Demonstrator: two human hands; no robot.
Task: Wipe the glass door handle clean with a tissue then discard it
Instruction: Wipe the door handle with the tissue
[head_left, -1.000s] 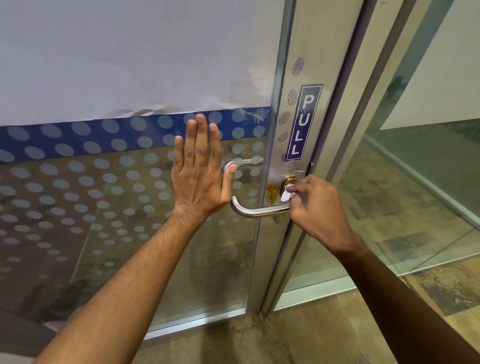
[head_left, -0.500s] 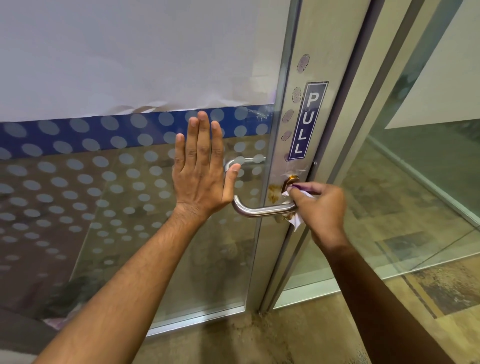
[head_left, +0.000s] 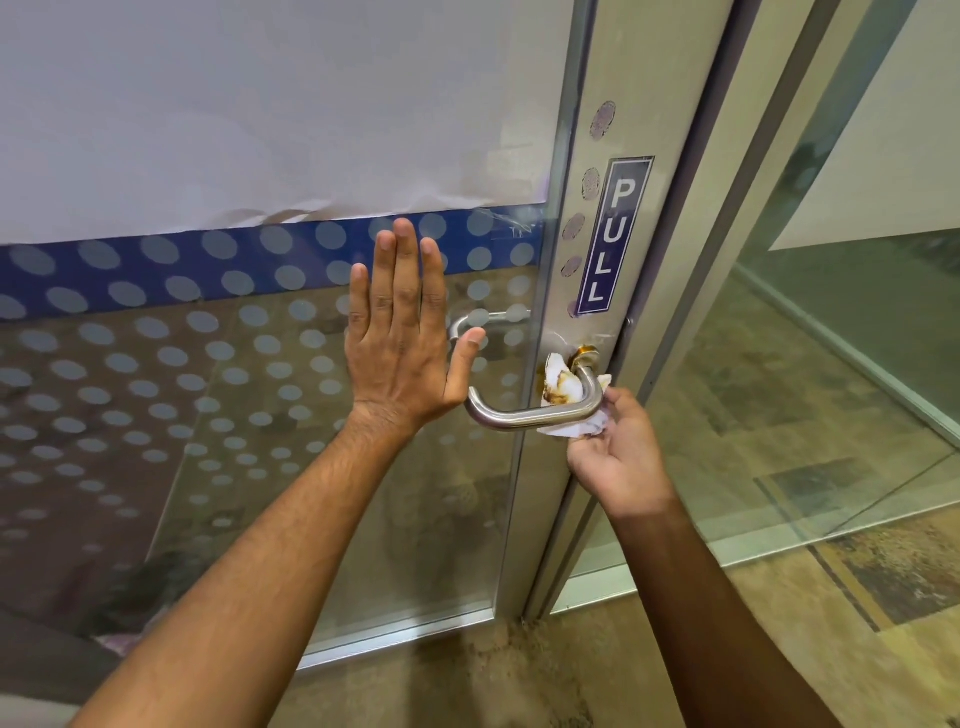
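A brushed steel lever handle sticks out from the metal stile of the glass door. A white tissue, stained brown, is tucked behind the handle's bend and hangs below it. My right hand sits just under the handle's right end, palm up, fingers closed on the tissue's lower part. My left hand lies flat against the glass, fingers together and pointing up, thumb close to the handle's left curve. Brown residue shows at the handle's base.
A blue PULL sticker runs down the stile above the handle. The glass carries frosted dots and a blue band; white paper covers its upper part. A fixed glass panel stands to the right. Sandy dirt lies at the door's foot.
My right hand has dropped from the top of the handle's base to beneath its right end, turning palm up. The tissue now shows behind the handle with brown stains. My left hand stayed put.
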